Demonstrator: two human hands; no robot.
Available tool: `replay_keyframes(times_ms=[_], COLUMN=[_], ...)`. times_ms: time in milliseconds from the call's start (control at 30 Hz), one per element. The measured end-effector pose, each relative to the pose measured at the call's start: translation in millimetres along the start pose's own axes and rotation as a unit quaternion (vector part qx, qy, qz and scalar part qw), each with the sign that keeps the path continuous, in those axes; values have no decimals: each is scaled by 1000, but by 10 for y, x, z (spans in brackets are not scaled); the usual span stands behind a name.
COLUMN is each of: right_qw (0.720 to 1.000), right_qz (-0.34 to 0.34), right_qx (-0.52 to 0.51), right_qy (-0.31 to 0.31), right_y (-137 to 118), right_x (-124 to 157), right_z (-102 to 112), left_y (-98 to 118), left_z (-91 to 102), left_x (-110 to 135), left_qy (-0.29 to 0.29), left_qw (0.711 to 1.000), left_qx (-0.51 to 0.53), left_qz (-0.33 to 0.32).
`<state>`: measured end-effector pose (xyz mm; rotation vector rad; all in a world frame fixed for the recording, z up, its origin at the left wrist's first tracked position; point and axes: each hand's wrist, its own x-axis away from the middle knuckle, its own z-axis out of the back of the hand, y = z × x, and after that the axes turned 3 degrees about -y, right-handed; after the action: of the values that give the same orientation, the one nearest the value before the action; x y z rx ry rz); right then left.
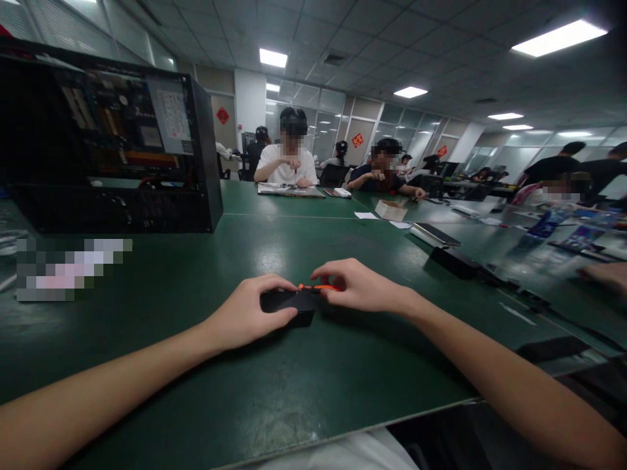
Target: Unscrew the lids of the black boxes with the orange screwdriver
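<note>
A small black box (304,307) with flat sides lies on the green tabletop in front of me. My left hand (252,307) grips it from the left, thumb along the near side and fingers over the far side. From the right, my right hand (355,285) holds a slim orange-and-black tool (321,287) level at the box's far right edge. Its end points left, close to my left fingertips. Part of the tool is hidden in my right palm, and whether its tip touches the box I cannot tell.
An open black computer case (208,156) stands at the left, a blurred-out item (73,269) before it. Toward the right are a black block (453,262), a flat silver-edged device (435,235) and an open carton (390,210). Co-workers sit across the green table (274,405).
</note>
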<state>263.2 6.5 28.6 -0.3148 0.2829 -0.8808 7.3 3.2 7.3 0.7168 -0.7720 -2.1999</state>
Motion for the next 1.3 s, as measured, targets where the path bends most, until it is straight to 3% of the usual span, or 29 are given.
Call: replay_keyframes(times_ms=[167,300,433,533,933,1100,1200,1300], right_qw=[990,943,893,872,899,912,940,974], right_qz=[24,16,79,121,129,120,107,110], right_qx=[-84,-223,-190,-153,-142,-128,-90,-24], right_qy=[110,245,400,449,393,371,311,195], right_y=[94,38,-36,-73,-114,-152,-260,-456], right_x=[-51,-30,43,84,77,47,-22,-134], right_z=[-61,-19,73,103,45,143,349,613], left_y=[55,44,-6,-8,10,8,2,-11], left_z=[8,-8,-31,-39,-46,-50,-64,-81], left_x=[4,7,-1,-13,-34,-31,-32,-38], left_qy=[-4,-2,-10,-19,-18,-9,-7,-4], left_qw=[1000,1000,999,998,998,999,999,999], left_qx=[-3,-6,20,38,35,33,31,26], left_qz=[19,29,38,35,40,31,31,36])
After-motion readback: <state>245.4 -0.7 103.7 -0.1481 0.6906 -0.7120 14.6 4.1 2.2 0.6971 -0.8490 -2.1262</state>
